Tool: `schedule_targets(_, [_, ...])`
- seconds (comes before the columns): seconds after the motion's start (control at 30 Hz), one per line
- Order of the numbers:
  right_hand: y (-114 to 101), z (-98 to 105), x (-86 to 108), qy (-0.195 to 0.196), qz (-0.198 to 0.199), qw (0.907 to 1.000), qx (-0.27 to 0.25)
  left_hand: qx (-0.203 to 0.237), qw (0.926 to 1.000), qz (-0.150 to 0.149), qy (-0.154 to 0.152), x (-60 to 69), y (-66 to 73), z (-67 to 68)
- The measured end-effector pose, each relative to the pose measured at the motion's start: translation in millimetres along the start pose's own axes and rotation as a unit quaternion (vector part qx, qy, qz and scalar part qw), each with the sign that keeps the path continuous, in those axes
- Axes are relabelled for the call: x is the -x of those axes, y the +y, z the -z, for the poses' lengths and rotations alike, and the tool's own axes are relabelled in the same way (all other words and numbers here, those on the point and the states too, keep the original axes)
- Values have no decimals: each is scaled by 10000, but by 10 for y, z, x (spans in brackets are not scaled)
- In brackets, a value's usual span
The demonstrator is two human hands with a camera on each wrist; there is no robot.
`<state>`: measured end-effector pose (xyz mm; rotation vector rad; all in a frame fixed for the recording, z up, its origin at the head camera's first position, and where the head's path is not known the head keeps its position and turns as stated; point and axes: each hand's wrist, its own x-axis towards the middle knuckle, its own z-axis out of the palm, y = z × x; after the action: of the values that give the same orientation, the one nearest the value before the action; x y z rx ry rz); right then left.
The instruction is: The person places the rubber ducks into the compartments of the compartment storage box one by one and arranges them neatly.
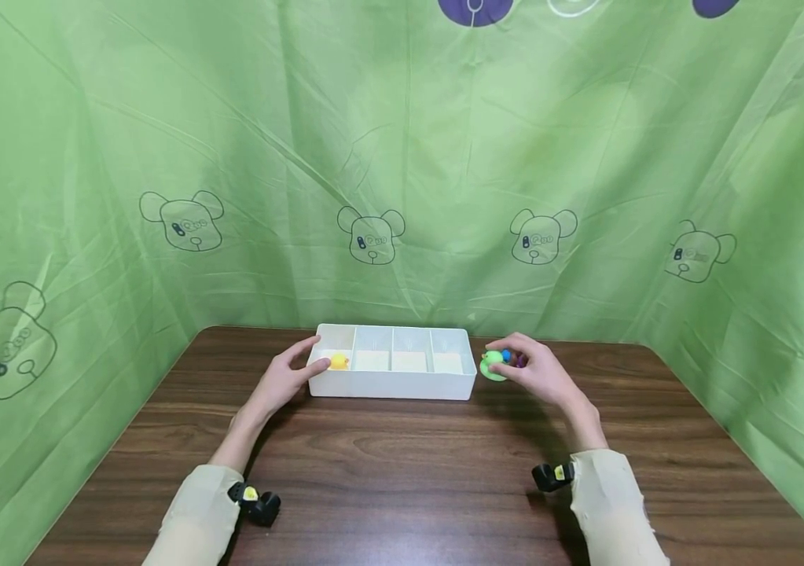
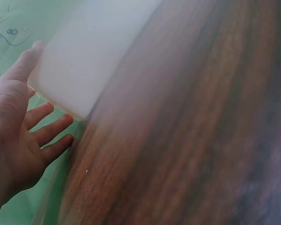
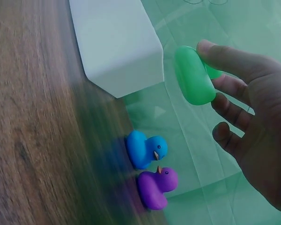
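Observation:
A white box (image 1: pixel 390 384) with several compartments in a row stands near the table's back edge. In its leftmost compartment is a yellow duck (image 1: pixel 339 362). My left hand (image 1: pixel 284 383) holds the box's left end, thumb at the front and fingers behind. My right hand (image 1: pixel 541 376) pinches a green duck (image 3: pixel 195 76) between thumb and fingers, raised just right of the box. Below it in the right wrist view, a blue duck (image 3: pixel 139 149) and a purple duck (image 3: pixel 155 188) stand side by side on the table; my right hand partly covers them in the head view.
The dark wooden table (image 1: pixel 387 479) has a green curtain (image 1: pixel 444 157) with bear-face drawings behind it and along both sides. Three compartments of the box, to the right of the yellow duck, show only their white floors.

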<state>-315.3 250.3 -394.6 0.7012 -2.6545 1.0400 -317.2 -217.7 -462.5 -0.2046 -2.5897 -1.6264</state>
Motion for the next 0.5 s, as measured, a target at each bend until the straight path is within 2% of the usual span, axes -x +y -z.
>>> schedule_targets(0.5, [-85,-55,-42,-4,360,9994,0,169,9998,63,-34,41,45,9])
